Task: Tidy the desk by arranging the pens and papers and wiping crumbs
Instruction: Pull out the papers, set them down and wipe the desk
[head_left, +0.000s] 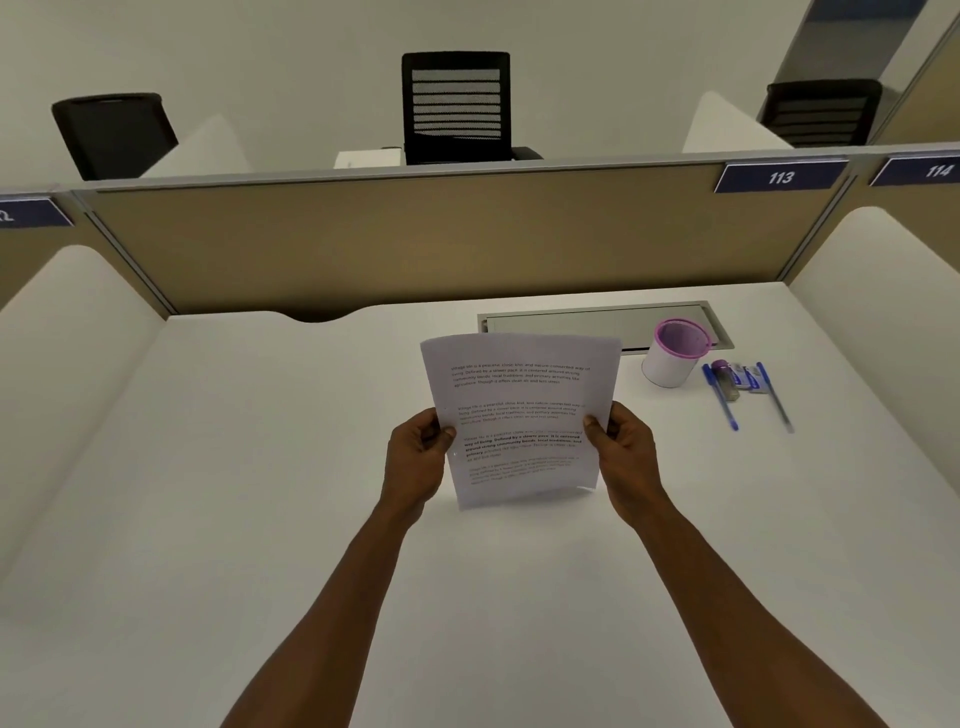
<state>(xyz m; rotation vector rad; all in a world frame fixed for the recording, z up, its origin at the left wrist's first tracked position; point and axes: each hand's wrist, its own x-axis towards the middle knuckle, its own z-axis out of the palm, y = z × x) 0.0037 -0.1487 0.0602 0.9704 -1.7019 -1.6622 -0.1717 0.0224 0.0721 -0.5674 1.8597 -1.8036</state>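
White printed papers (519, 415) are held up above the tabletop (260, 467), gripped at both side edges: the left hand (415, 457) and the right hand (623, 452) are each closed on them, thumbs on the front. Off to the right, two blue pens (721, 396) are seen lying beside a pink-rimmed cup (672, 353).

Left hand (415, 457), right hand (621, 447) raised, seemingly pinching.

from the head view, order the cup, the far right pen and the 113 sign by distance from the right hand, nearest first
1. Cup, up and right of the right hand.
2. Far right pen, on the desk further right.
3. 113 sign, on the partition behind.
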